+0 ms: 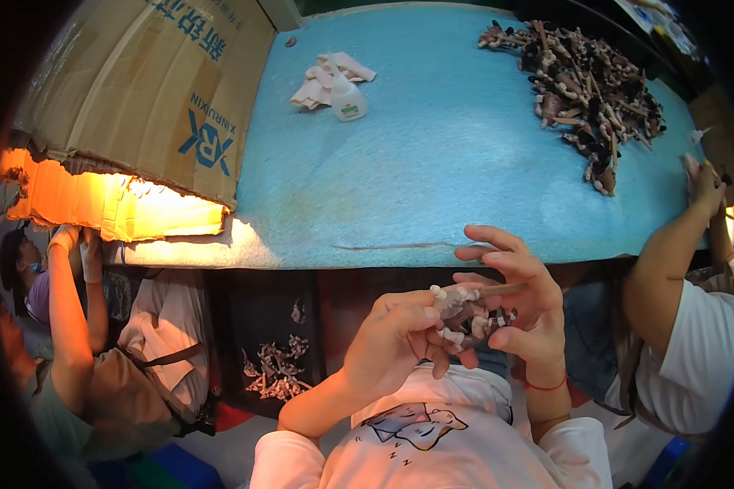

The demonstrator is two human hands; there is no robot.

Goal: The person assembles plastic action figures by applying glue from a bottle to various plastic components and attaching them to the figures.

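Close to my body, just off the table's near edge, both hands hold a small brown-and-white painted figurine (pixel 470 316) with a thin brown stick-like part. My left hand (pixel 395 332) pinches its left side between thumb and fingers. My right hand (pixel 534 306), with a red string at the wrist, curls around its other side; the thumb is against the lower part and the upper fingers are raised. The hands cover part of the figurine, so its exact shape cannot be made out.
Similar brown figurines (pixel 587 90) lie piled on the blue tabletop (pixel 367 179). A white squeeze bottle (pixel 348 102) stands by a crumpled cloth (pixel 310 88). A cardboard box (pixel 155 90) glows inside at left. Below, a dark tray (pixel 245 326) holds small pieces (pixel 277 368). Co-workers' arms (pixel 72 310) (pixel 669 253) flank me.
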